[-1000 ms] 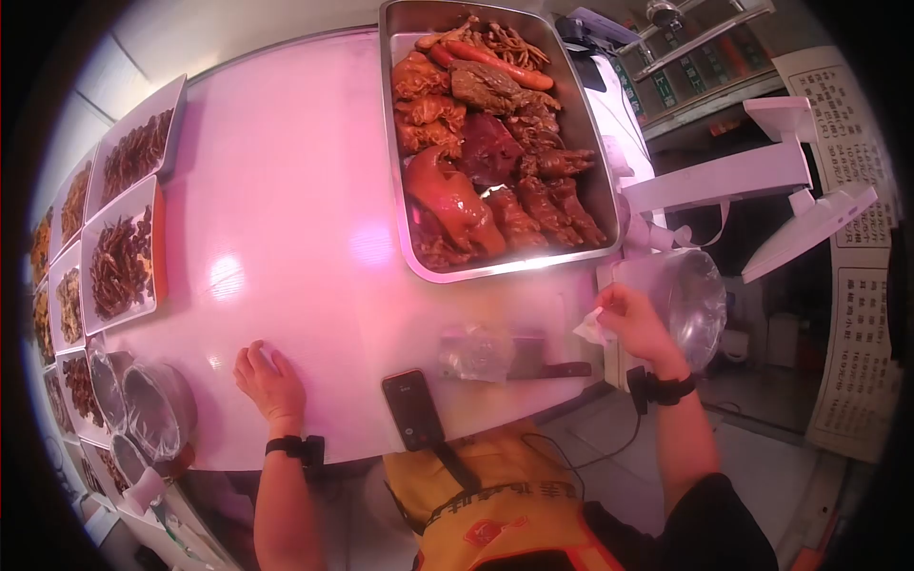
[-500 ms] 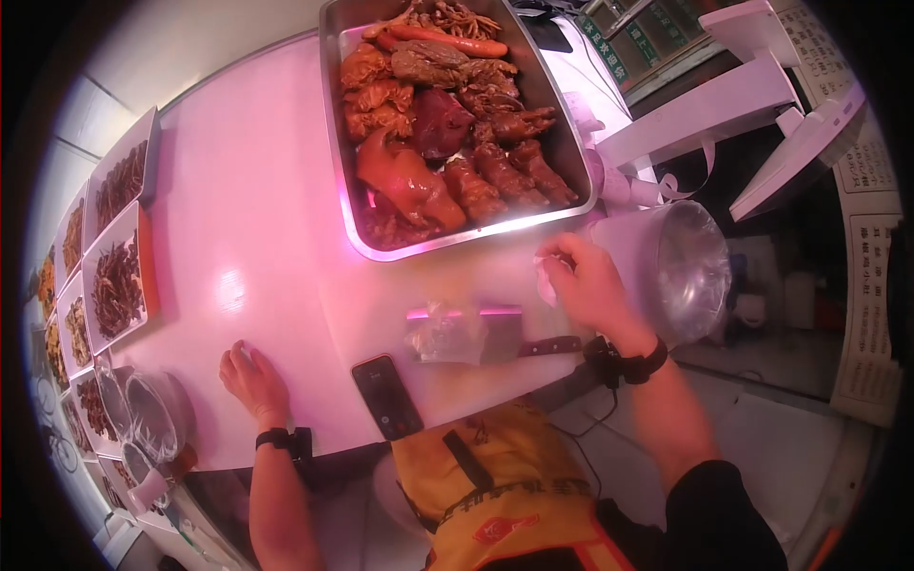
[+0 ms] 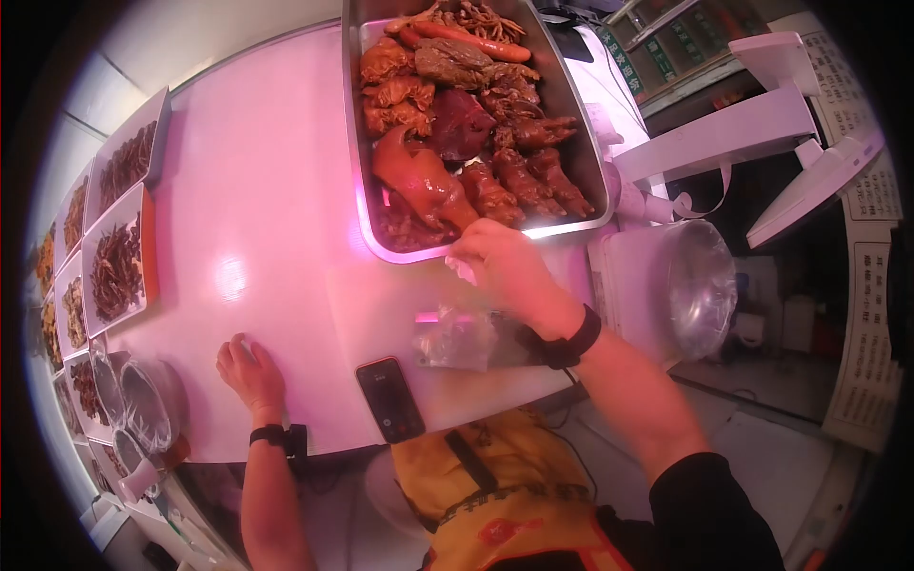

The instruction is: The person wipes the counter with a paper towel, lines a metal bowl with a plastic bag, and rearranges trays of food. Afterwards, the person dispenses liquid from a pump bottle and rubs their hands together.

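Note:
My right hand [image 3: 500,266] pinches a crumpled white tissue [image 3: 463,270] at the near rim of a metal tray [image 3: 390,253]. Braised meats [image 3: 457,124] fill the tray, with sausages at its far end. On the left of the white table [image 3: 257,171], my left hand [image 3: 249,373] rests with its fingers slightly bent; whether anything small lies under them is hidden. A phone [image 3: 390,400] lies near the table's front edge. Between the phone and my right arm lies a clear plastic bag [image 3: 455,339] over a blade, whose handle is hidden behind my wrist.
White trays of food [image 3: 116,266] line the left side. Plastic-lined bowls [image 3: 152,404] stand at the near left. A plastic-lined bin [image 3: 700,285] stands at the right, below a white scale or machine with a raised arm [image 3: 724,133]. Printed price sheets hang at the far right.
My right hand has moved left with the tissue, from beside the bin to the tray's near rim. My left hand stays on the table. The camera view has shifted slightly.

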Available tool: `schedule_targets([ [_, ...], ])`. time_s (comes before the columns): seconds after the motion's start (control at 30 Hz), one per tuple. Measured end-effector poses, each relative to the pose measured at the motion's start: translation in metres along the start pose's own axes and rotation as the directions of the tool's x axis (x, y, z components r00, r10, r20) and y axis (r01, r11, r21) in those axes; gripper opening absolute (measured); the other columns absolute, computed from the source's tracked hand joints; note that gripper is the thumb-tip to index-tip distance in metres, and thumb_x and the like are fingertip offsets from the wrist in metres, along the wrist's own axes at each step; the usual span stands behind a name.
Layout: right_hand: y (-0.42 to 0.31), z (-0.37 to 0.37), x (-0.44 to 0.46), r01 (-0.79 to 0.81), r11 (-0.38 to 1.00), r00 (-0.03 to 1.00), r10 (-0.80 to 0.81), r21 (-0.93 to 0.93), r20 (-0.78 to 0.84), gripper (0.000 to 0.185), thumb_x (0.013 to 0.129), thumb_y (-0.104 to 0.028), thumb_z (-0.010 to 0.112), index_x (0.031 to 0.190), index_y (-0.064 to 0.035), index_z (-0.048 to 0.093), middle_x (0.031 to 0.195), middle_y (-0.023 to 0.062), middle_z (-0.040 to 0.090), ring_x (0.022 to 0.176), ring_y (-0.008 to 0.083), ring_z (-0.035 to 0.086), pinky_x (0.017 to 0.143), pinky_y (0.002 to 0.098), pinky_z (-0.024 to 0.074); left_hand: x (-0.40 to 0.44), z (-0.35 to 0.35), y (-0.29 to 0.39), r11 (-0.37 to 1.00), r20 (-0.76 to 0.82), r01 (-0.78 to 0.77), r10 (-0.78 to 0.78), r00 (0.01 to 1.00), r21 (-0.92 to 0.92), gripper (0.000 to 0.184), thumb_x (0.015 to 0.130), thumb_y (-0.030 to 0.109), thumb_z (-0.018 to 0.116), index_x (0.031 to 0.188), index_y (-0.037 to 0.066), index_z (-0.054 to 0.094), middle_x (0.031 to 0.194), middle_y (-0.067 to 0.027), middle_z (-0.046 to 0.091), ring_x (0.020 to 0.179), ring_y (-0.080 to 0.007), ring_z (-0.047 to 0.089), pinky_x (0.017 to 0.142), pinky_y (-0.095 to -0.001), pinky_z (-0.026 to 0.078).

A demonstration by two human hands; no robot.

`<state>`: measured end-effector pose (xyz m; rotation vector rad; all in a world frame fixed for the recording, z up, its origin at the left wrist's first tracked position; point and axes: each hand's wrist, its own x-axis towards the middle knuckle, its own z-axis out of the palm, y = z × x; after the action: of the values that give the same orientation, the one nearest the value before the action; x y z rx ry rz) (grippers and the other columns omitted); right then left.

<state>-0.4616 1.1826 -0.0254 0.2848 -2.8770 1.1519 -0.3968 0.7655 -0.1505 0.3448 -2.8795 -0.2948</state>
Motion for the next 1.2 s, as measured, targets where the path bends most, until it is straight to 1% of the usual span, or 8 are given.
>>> schedule_targets([
  [0.07,-0.004,-0.004,-0.019,0.041,0.985,0.996,-0.053,0.169,0.067,0.003,0.085,-0.005,0.067,0.086,-0.0021,0.066,0.087,0.0132,0.062,0.081,0.0343,0.062,0.072,0.0411,0.0501,0.002,0.0,-0.001,1.0,-0.002,-0.011,0.011,1.0,0.001,0.028,0.091,0.013,0.058,0.117,0.002,0.059,0.12,-0.0195,0.055,0.112,-0.0405,0.049,0.099,-0.0513,0.038],
  [0.2,0.025,-0.057,-0.086,-0.432,0.902,0.901,0.431,-0.013,-0.045,0.011,0.086,-0.003,0.064,0.097,-0.0034,0.067,0.09,0.0134,0.063,0.084,0.0338,0.063,0.074,0.0404,0.0507,0.001,-0.003,0.003,0.999,-0.049,-0.044,0.044,0.998,-0.009,0.024,0.091,0.012,0.058,0.113,0.002,0.059,0.114,-0.0196,0.057,0.109,-0.0407,0.05,0.096,-0.0513,0.039],
  [0.3,0.057,-0.072,-0.121,-0.406,0.86,0.909,0.416,-0.31,-0.034,0.016,0.087,-0.001,0.063,0.102,-0.004,0.067,0.091,0.0143,0.064,0.083,0.0314,0.064,0.075,0.0382,0.0518,0.001,0.001,-0.002,1.0,0.03,-0.006,0.006,1.0,0.014,0.028,0.091,0.013,0.057,0.116,0.002,0.059,0.12,-0.0198,0.056,0.112,-0.0407,0.049,0.098,-0.0514,0.039],
  [0.43,0.063,-0.059,-0.118,-0.374,0.904,0.926,0.351,-0.205,-0.14,0.015,0.09,0.0,0.058,0.102,-0.0041,0.066,0.088,0.0129,0.063,0.081,0.0271,0.065,0.075,0.0351,0.0522,-0.002,0.001,-0.001,1.0,0.003,0.004,-0.004,1.0,0.021,0.028,0.091,0.014,0.057,0.117,0.002,0.059,0.12,-0.0198,0.056,0.113,-0.0406,0.049,0.099,-0.0513,0.039],
  [0.53,0.04,-0.057,-0.083,-0.351,0.908,0.921,0.379,0.228,-0.093,0.017,0.09,0.003,0.053,0.101,-0.0028,0.065,0.088,0.0084,0.064,0.08,0.0196,0.064,0.075,0.033,0.0516,-0.005,0.001,-0.003,1.0,0.008,0.01,-0.01,1.0,0.021,0.029,0.092,0.015,0.057,0.118,0.003,0.059,0.12,-0.0198,0.056,0.113,-0.0404,0.049,0.099,-0.0514,0.038],
  [0.7,0.034,-0.042,-0.014,-0.315,0.415,0.881,0.462,0.854,0.1,0.019,0.084,0.007,0.049,0.091,-0.0003,0.064,0.092,0.0049,0.064,0.082,0.0106,0.06,0.074,0.0274,0.0492,-0.005,0.0,-0.001,1.0,-0.005,0.012,-0.012,1.0,0.014,0.028,0.093,0.014,0.057,0.119,0.003,0.059,0.121,-0.0192,0.055,0.115,-0.0394,0.049,0.1,-0.0505,0.038],
  [0.93,0.043,-0.026,-0.006,-0.06,0.986,0.963,0.098,0.154,-0.25,0.01,0.08,0.001,0.056,0.088,0.0001,0.061,0.1,0.0125,0.062,0.083,0.0236,0.063,0.074,0.0323,0.0506,-0.003,-0.001,0.0,0.999,-0.03,0.001,-0.002,1.0,-0.033,0.026,0.092,0.013,0.058,0.116,0.003,0.059,0.118,-0.0189,0.055,0.112,-0.0388,0.049,0.099,-0.0499,0.039],
  [1.2,0.028,-0.018,-0.012,0.055,0.991,0.993,-0.067,-0.119,-0.096,0.02,0.081,0.001,0.063,0.101,-0.001,0.065,0.102,0.0141,0.063,0.095,0.0335,0.061,0.078,0.0407,0.0511,0.001,0.0,-0.001,1.0,-0.019,0.008,-0.008,1.0,-0.021,0.026,0.09,0.012,0.059,0.114,0.003,0.058,0.116,-0.0193,0.055,0.11,-0.0395,0.049,0.098,-0.0501,0.039],
])
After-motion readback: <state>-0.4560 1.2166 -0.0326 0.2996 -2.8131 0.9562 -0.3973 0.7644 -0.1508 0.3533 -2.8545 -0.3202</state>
